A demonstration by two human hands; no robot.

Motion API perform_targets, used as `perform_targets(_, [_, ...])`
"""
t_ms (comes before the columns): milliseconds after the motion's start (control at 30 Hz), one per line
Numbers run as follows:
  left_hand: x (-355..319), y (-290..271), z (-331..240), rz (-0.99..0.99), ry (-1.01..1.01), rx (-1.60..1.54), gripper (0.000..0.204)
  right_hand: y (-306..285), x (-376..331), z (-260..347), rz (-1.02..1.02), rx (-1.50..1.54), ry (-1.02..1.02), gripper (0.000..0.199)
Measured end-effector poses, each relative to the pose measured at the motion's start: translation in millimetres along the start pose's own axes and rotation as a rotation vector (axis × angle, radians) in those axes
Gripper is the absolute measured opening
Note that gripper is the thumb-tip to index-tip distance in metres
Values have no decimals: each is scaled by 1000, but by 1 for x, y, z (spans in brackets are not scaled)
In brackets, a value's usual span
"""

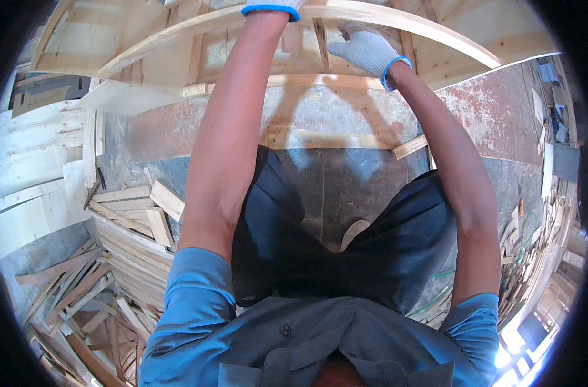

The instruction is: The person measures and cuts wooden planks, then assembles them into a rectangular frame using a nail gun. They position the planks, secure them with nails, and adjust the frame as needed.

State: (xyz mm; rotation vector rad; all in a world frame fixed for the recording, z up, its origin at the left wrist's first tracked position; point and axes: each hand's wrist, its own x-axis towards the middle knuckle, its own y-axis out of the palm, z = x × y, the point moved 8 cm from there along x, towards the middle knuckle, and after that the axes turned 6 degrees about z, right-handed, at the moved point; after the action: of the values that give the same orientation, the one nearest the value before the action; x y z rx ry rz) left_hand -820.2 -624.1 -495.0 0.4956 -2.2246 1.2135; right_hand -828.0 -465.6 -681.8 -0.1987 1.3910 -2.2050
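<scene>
My left hand (273, 5), in a white knit glove with a blue cuff, reaches to the top edge of the view, and its fingers are cut off there. It is over a long pale wooden strip (197, 26), which looks curved across the top. My right hand (369, 53), gloved the same way, is on the near side of that strip. Its fingers point left and are apart, with nothing seen in them. Beneath both hands lies a wooden frame with crosspieces (321, 44) and plywood panels (107, 39). A nearer rail (294, 80) runs along its front.
The frame rests on a worn surface with flaking red paint (481, 116). A short wood offcut (410, 147) lies near my right knee. Stacked strips and scraps (132, 226) fill the left side, with pale boards (36, 148) beyond. More thin strips (533, 251) are piled at the right.
</scene>
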Motion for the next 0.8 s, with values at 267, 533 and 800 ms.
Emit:
perform_targets(267, [-1,-7,3,66,-197,-124,41,9,19,43,111,41,60,72])
perform_targets(533, [-3,-12,-6,152,-177,-216,46,13,50,29,-74,14,84,59])
perform_targets(800, [-19,1,9,248,-44,-609,56,15,60,22,-61,-45,66,56])
